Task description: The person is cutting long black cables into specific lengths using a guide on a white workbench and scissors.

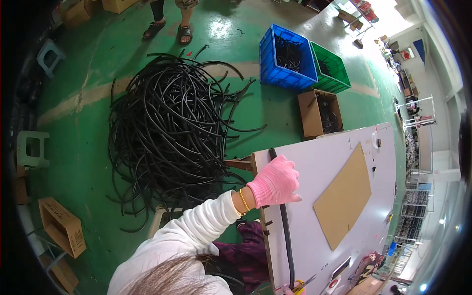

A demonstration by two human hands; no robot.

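Note:
A long black rubber tube (286, 236) lies along the near edge of the white table (314, 167). My left hand (277, 182), in a pink knit glove, is closed over the tube near its far end, which pokes out past the fingers. At the bottom edge of the view, only part of my right hand (301, 292) shows, also gloved in pink. It holds yellow-handled scissors (298, 286), their blades lying beside the tube's lower end. Whether the blades touch the tube, I cannot tell.
A big heap of black tubes (167, 123) covers the green floor on the left. Beyond the table stand a blue crate (287, 73), a green crate (334, 81) and a cardboard box (307, 115). A brown cardboard sheet (344, 196) rests on the tabletop. Someone's sandalled feet (185, 34) are behind the heap.

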